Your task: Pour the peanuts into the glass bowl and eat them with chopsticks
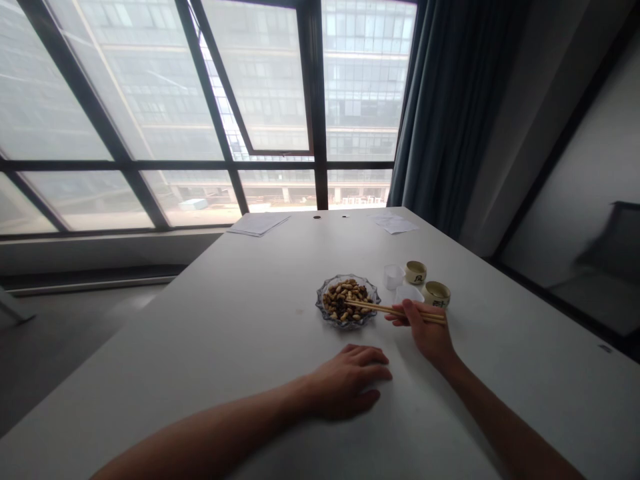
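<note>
My right hand (425,330) is closed around a pair of wooden chopsticks (385,309). Their tips reach into a heap of what look like peanuts in shells, with darker bits among them (345,293). The heap fills a clear glass dish (320,308) with a scalloped rim. Whether the tips pinch anything is too small to tell. On the table in front of the dish lies my left hand (350,380), palm down, fingers apart, holding nothing. Just beyond my right hand is a clear plastic container (409,293), partly hidden by that hand.
Behind the right hand stand a second clear plastic container (393,276) and two small ceramic cups (415,271), the nearer cup (437,293) close to my knuckles. Papers (257,224) lie at the far left of the white table (225,320), and more papers (395,223) at the far right.
</note>
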A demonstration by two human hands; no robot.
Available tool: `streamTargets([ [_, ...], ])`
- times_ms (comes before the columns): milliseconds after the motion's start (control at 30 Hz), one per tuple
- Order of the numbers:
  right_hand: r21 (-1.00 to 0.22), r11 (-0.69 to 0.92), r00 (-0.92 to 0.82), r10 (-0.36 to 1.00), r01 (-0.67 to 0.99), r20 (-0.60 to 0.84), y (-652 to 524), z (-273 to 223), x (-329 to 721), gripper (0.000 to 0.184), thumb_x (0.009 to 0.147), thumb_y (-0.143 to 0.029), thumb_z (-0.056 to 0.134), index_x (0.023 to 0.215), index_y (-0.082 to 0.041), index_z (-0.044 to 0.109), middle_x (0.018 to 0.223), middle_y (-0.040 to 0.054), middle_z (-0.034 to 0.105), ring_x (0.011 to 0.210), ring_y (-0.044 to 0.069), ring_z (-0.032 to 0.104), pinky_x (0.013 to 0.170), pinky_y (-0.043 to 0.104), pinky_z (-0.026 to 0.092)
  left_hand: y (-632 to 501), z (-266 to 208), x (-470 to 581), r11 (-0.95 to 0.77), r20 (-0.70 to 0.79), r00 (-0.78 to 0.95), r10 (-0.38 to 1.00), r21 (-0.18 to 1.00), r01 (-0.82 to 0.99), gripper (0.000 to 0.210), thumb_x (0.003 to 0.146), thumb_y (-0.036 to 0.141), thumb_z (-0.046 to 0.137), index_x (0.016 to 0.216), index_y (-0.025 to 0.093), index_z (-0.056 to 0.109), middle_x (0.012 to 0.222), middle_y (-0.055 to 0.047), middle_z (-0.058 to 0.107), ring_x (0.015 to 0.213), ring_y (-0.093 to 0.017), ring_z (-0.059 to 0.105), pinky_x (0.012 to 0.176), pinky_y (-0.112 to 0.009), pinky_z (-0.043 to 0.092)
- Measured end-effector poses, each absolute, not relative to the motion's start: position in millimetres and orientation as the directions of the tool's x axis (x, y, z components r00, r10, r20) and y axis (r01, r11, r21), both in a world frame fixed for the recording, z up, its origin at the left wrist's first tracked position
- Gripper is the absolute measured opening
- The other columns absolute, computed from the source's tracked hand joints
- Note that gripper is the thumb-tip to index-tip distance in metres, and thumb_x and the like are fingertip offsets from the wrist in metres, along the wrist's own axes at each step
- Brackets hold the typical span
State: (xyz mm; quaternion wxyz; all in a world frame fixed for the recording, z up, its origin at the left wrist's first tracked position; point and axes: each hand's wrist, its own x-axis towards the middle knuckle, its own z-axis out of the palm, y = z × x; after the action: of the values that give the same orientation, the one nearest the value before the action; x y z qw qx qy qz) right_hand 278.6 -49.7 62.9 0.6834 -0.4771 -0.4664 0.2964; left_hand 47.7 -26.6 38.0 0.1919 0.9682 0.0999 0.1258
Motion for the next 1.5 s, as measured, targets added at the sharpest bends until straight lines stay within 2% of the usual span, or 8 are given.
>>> streamTargets([
  [100, -0.906, 0.414, 0.471, 0.784, 0.089, 0.405, -54.7, 79.1, 295.2, 0.053, 0.086, -0.066, 0.080, 0.083, -0.013, 0.082, 0.074, 0.0130, 0.081, 0.065, 0.029, 0.082, 0.060, 0.036, 0.071, -26.6, 39.7, 47.5, -0.904, 0.199, 0.950, 0.242, 0.402, 0.146, 0.041, 0.098, 0.028, 0.067, 0.139, 0.029, 0.061, 0.149, -0.008, 0.060, 0.141, -0.029, 0.056, 0.122, -0.043, 0.039],
  [233, -0.854, 0.473, 0.632, 0.598, 0.218, 0.493, -67.8, 103.4, 338.8, 0.046, 0.088, -0.059, 0.081, 0.086, -0.012, 0.082, 0.076, 0.0116, 0.081, 0.065, 0.027, 0.082, 0.063, 0.034, 0.071, -26.1, 40.6, 47.2, -0.898, 0.194, 0.951, 0.240, 0.416, 0.141, 0.042, 0.098, 0.028, 0.066, 0.139, 0.029, 0.061, 0.149, -0.009, 0.060, 0.141, -0.030, 0.056, 0.122, -0.044, 0.040],
  [367, -0.868, 0.455, 0.780, 0.464, 0.197, 0.420, -78.2, 113.9, 393.1, 0.049, 0.081, -0.060, 0.086, 0.077, -0.012, 0.078, 0.069, 0.0089, 0.077, 0.055, 0.022, 0.078, 0.056, 0.028, 0.069, -26.2, 40.8, 47.1, -0.897, 0.201, 0.949, 0.245, 0.419, 0.143, 0.042, 0.097, 0.027, 0.067, 0.139, 0.029, 0.061, 0.148, -0.008, 0.061, 0.141, -0.030, 0.056, 0.122, -0.044, 0.040],
  [600, -0.955, 0.273, 0.843, 0.483, 0.113, 0.238, -80.8, 106.5, 434.6, 0.046, 0.079, -0.055, 0.086, 0.071, -0.012, 0.074, 0.061, 0.0091, 0.073, 0.046, 0.020, 0.074, 0.045, 0.021, 0.062, -27.5, 42.5, 47.2, -0.895, 0.193, 0.949, 0.250, 0.420, 0.151, 0.042, 0.098, 0.027, 0.066, 0.139, 0.029, 0.061, 0.148, -0.008, 0.061, 0.140, -0.030, 0.056, 0.122, -0.044, 0.040],
  [933, -0.935, 0.315, 0.829, 0.468, 0.166, 0.305, -77.2, 104.6, 422.7, 0.049, 0.078, -0.060, 0.085, 0.073, -0.012, 0.072, 0.062, 0.0077, 0.073, 0.045, 0.020, 0.073, 0.042, 0.022, 0.061, -27.0, 41.0, 47.1, -0.895, 0.189, 0.949, 0.252, 0.419, 0.154, 0.042, 0.098, 0.028, 0.067, 0.139, 0.029, 0.061, 0.148, -0.008, 0.060, 0.141, -0.030, 0.055, 0.122, -0.044, 0.040],
  [1067, -0.902, 0.385, 0.772, 0.507, 0.196, 0.384, -75.2, 105.1, 409.3, 0.051, 0.081, -0.063, 0.083, 0.078, -0.013, 0.075, 0.064, 0.0076, 0.075, 0.048, 0.020, 0.074, 0.046, 0.023, 0.062, -27.2, 40.8, 47.3, -0.896, 0.193, 0.948, 0.254, 0.416, 0.155, 0.042, 0.097, 0.028, 0.067, 0.139, 0.030, 0.061, 0.148, -0.008, 0.061, 0.140, -0.030, 0.056, 0.122, -0.044, 0.041],
  [1200, -0.887, 0.388, 0.609, 0.648, 0.252, 0.457, -72.0, 102.2, 380.3, 0.052, 0.085, -0.066, 0.079, 0.082, -0.014, 0.079, 0.062, 0.0090, 0.076, 0.049, 0.021, 0.073, 0.049, 0.029, 0.063, -26.9, 40.4, 47.6, -0.897, 0.199, 0.947, 0.253, 0.415, 0.153, 0.043, 0.096, 0.027, 0.068, 0.139, 0.030, 0.061, 0.147, -0.008, 0.061, 0.140, -0.030, 0.056, 0.121, -0.043, 0.041],
  [1500, -0.882, 0.396, 0.244, 0.857, 0.254, 0.455, -63.7, 81.8, 320.4, 0.050, 0.094, -0.066, 0.071, 0.087, -0.018, 0.082, 0.069, 0.0086, 0.079, 0.057, 0.021, 0.075, 0.057, 0.032, 0.064, -27.1, 40.9, 47.7, -0.903, 0.204, 0.947, 0.249, 0.403, 0.151, 0.043, 0.096, 0.027, 0.068, 0.138, 0.029, 0.061, 0.147, -0.007, 0.061, 0.139, -0.030, 0.057, 0.122, -0.043, 0.040],
])
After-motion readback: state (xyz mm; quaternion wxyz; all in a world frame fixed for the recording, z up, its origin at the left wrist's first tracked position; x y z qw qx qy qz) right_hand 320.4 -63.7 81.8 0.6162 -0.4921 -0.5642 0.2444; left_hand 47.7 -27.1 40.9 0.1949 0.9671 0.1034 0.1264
